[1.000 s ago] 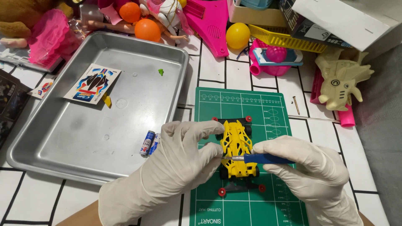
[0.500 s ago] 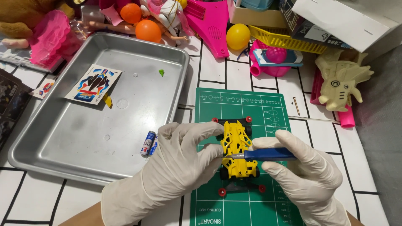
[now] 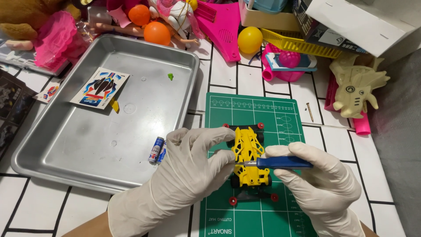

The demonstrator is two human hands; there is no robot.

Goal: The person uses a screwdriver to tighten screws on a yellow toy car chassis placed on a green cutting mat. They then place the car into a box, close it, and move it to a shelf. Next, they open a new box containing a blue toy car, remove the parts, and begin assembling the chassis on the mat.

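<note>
Steel tray point(image 3: 66, 145) lies to the outer side of the left fingers, a sticker sheet point(image 3: 100, 89) and a green scrap point(image 3: 170, 76) on its floor, and two small batteries point(image 3: 157, 150) at its near rim just beside the left hand's knuckles. Green cutting mat point(image 3: 250, 112) sits on the tiled surface point(image 3: 35, 210) under both gloved hands. On the mat, the yellow toy car point(image 3: 249, 156) lies between the two sets of fingers, its long axis running away from the person. The left hand point(image 3: 184, 175) curls around the car's left flank, fingers closed on the body. The right hand point(image 3: 318, 186) grips a blue-handled screwdriver point(image 3: 280, 163), held crosswise with its tip touching the car's middle. Bare mat stays open beyond the car; toys crowd the surface's far edge.
</note>
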